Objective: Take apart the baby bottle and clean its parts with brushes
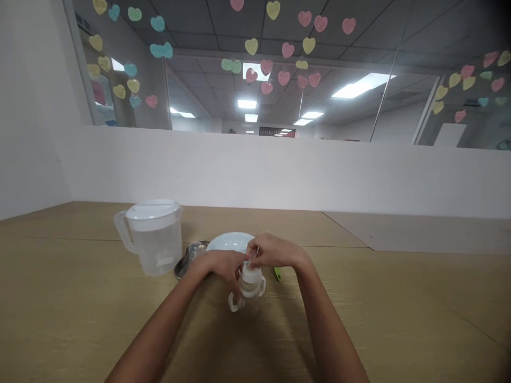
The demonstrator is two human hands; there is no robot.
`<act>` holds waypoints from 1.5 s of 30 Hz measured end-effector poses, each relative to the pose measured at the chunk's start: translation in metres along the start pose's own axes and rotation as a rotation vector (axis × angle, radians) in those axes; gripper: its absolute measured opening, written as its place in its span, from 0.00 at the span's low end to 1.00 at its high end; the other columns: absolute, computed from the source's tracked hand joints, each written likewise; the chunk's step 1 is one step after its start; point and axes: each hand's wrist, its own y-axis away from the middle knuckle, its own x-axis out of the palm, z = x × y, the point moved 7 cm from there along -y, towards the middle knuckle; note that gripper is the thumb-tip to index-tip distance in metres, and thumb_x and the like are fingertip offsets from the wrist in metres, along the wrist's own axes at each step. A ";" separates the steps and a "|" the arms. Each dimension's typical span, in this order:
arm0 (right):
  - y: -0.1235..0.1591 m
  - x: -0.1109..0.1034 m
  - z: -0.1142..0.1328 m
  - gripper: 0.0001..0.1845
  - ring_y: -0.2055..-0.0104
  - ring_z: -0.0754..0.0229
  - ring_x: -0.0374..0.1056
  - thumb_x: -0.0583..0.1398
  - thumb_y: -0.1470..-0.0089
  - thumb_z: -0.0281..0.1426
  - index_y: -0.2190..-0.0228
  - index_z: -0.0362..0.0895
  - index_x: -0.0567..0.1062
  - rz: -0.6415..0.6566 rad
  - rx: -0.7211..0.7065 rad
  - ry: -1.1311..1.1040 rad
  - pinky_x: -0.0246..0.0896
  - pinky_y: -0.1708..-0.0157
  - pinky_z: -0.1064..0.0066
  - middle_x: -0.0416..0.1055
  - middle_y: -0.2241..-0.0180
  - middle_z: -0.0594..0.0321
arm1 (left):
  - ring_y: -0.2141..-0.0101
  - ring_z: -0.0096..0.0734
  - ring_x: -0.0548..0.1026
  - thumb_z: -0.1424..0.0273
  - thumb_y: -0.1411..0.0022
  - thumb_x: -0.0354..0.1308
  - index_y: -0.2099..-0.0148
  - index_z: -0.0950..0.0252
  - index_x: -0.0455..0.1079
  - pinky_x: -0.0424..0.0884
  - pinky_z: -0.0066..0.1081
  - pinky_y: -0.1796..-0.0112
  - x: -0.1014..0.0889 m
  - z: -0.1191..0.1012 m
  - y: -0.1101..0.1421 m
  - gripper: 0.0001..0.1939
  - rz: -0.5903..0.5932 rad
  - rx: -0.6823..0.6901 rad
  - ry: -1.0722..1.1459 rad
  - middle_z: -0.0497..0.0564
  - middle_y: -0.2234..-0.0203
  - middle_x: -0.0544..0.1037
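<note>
A clear baby bottle (pixel 250 291) with a white collar and two white side handles stands on the table in front of me. My left hand (pixel 228 267) is closed around the bottle's left side, near its collar and left handle. At the bottle's top, my right hand (pixel 271 251) pinches the nipple end between thumb and fingers; the fingertips partly hide it. Just behind the hands is a white plate (pixel 229 241), its right part covered by my right hand.
A lidded translucent pitcher (pixel 156 239) stands to the left. Beside it lies a dark metal tray (pixel 181 266) with a clear, rounded cap-like piece (pixel 196 248). A green object (pixel 277 273) pokes out under my right wrist. A white wall (pixel 255 170) borders the table's back.
</note>
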 end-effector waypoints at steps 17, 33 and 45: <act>-0.001 0.002 0.013 0.03 0.73 0.67 0.61 0.60 0.58 0.28 0.75 0.41 0.72 -0.064 0.015 0.152 0.50 0.77 0.77 0.70 0.73 0.65 | 0.61 0.36 0.72 0.66 0.66 0.68 0.61 0.63 0.70 0.65 0.28 0.63 0.005 0.008 -0.008 0.25 0.083 0.058 0.093 0.45 0.64 0.76; 0.016 -0.016 -0.007 0.05 0.74 0.66 0.62 0.59 0.58 0.30 0.78 0.41 0.70 -0.109 0.143 0.118 0.51 0.77 0.76 0.69 0.75 0.64 | 0.60 0.40 0.72 0.64 0.70 0.69 0.50 0.60 0.64 0.66 0.29 0.64 0.004 0.015 -0.005 0.40 0.065 -0.052 0.069 0.50 0.59 0.75; 0.002 0.002 0.003 0.07 0.77 0.68 0.60 0.62 0.60 0.32 0.79 0.41 0.69 -0.014 0.159 0.160 0.48 0.82 0.77 0.68 0.78 0.65 | 0.63 0.36 0.73 0.62 0.68 0.68 0.52 0.60 0.66 0.66 0.27 0.67 0.005 0.013 -0.005 0.36 0.083 -0.018 0.096 0.48 0.61 0.76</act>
